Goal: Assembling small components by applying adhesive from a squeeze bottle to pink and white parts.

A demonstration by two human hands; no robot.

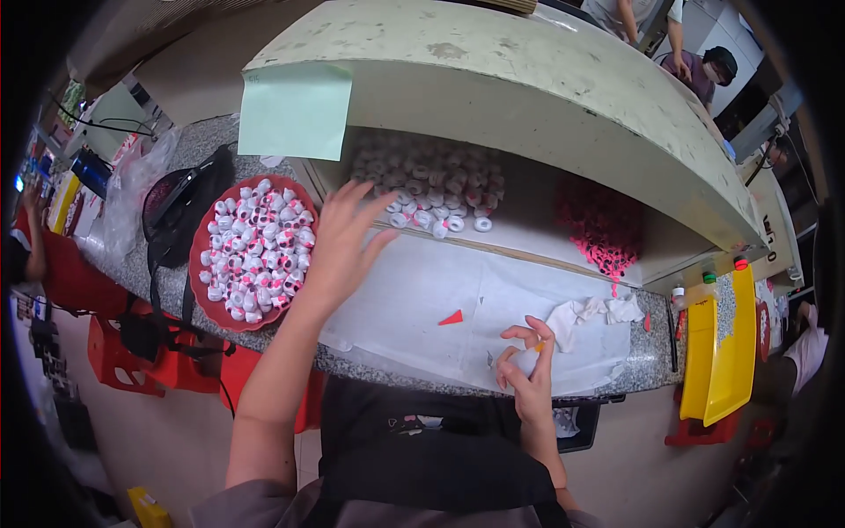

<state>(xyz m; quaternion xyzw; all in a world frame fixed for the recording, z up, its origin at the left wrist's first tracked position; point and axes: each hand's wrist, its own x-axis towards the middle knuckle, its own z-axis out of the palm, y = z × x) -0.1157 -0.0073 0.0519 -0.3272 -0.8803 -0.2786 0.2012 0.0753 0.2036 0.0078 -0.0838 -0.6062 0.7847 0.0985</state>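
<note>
My left hand [345, 242] reaches forward with its fingers spread, holding nothing, close to a heap of small white ring-shaped pieces [422, 189], some with pink marks, inside the shelf. Beside that forearm stands a red scalloped bowl [201, 295] filled with white pieces [260, 246] bearing pink and dark parts. My right hand [528, 370] is raised over the bench's near edge, its fingers curled around a small white object [527, 360] with an orange tip; its kind is partly hidden by the fingers. A red pointed piece [451, 318] lies on the white sheet [405, 290] between my hands.
Bright pink small parts [603, 238] are piled in the shelf's right side. Crumpled white tissue [594, 312] lies right of my right hand. Yellow trays [717, 352] and small capped bottles [709, 280] stand at the right. A black bag [185, 207] sits left of the bowl; other people work nearby.
</note>
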